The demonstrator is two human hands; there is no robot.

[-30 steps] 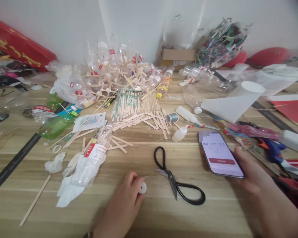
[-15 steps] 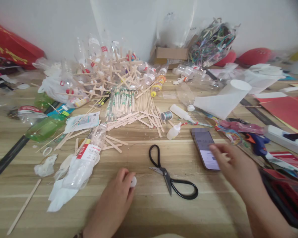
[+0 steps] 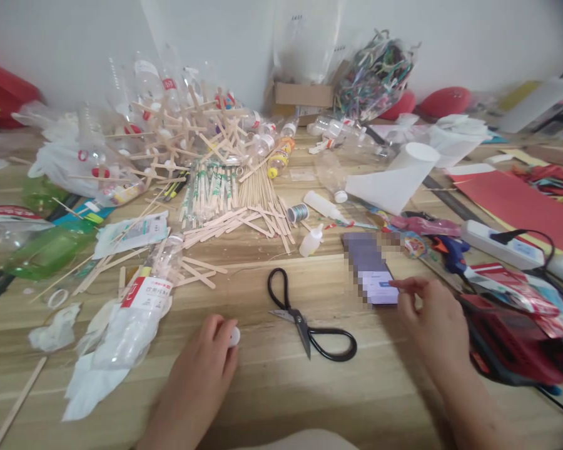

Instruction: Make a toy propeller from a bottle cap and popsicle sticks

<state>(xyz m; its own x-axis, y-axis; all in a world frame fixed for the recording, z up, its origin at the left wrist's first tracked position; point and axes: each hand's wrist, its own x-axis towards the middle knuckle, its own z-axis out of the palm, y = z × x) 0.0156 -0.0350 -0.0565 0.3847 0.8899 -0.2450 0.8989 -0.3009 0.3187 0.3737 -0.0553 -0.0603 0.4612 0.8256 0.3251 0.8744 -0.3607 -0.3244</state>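
My left hand (image 3: pixel 205 369) rests on the wooden table with its fingers closed round a small white cap (image 3: pixel 234 337). To its right lie black-handled scissors (image 3: pixel 301 325) with the blades slightly apart. My right hand (image 3: pixel 429 319) is at the right, its index finger stretched out to the lower right edge of a phone (image 3: pixel 370 269) lying flat with its screen lit. The other fingers of that hand are curled, and whether anything is under them is hidden. A clear bottle with a red and white label (image 3: pixel 143 306) lies left of my left hand.
Wooden sticks (image 3: pixel 234 219), plastic bottles and a thread spool (image 3: pixel 298 214) spread across the back. A small white glue bottle (image 3: pixel 311 242) stands near the scissors. At the right are a blue glue gun (image 3: pixel 451 250), a power strip (image 3: pixel 502 245) and red paper (image 3: pixel 520 200).
The view has shifted right, so things appear further left. My right hand has turned, and its index finger now reaches to the phone's lower edge. My left hand still holds the cap.
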